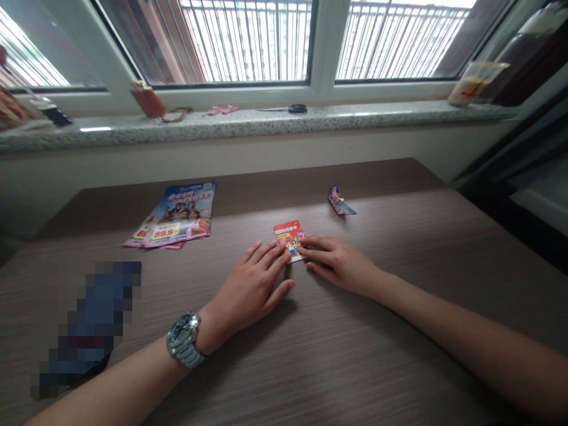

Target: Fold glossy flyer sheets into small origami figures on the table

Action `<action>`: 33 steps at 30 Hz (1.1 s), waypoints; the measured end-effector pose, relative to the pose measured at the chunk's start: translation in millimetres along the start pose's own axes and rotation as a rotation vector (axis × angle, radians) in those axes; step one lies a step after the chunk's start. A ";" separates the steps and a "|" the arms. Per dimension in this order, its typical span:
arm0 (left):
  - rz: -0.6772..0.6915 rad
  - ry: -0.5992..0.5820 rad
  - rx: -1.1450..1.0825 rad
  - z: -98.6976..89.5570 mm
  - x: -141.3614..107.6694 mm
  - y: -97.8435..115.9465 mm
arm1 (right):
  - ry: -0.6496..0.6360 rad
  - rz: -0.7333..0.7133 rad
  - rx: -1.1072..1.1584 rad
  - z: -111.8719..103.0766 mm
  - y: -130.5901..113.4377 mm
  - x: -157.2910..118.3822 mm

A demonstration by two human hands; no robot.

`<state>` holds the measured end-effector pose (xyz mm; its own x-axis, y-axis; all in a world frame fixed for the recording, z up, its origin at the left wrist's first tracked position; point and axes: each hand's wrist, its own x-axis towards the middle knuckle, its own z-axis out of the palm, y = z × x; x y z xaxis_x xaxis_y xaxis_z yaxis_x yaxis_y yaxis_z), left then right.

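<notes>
Wood-grain worktop [399, 361] extends beneath a stone windowsill [248, 127], which I view from the head camera. I locate the red printed card [290, 232] directly ahead of and between both hands, flat or nearly flat on the surface. Left grip [248, 290]: spread wide, thumb apart, fingertips on the card's lower left portion. Right grip [344, 263]: fingers extended toward the card's right edge and touching it; I cannot tell whether it pinches the paper. Beyond the right grip stands a folded paper piece [338, 205]; ahead and left of the left grip lie glossy leaflets [186, 216]. Caution: uneven fingertip pressure could make the card skid or turn. If both grips push inward, I would expect the thin sheet to buckle or crease off-line. Should the right grip reach too far forward, it could knock the folded piece over.
</notes>
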<state>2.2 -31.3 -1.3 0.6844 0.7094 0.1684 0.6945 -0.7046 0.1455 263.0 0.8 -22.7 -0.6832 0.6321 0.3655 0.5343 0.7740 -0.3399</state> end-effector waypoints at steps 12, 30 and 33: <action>-0.003 0.075 -0.024 8.9 5.9 -2.2 | 0.002 -0.029 -0.017 6.3 -6.2 -2.0; -0.032 0.144 -0.020 8.9 10.9 -11.6 | 0.134 0.079 0.299 0.0 -4.3 -0.5; -0.033 0.156 -0.014 9.9 10.0 -12.2 | 0.155 0.082 0.306 -1.0 -3.5 -0.3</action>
<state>2.8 -15.4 -11.0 0.6177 0.7219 0.3121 0.7124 -0.6817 0.1668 261.9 -2.1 -20.7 -0.5479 0.7078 0.4460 0.3939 0.6886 -0.6088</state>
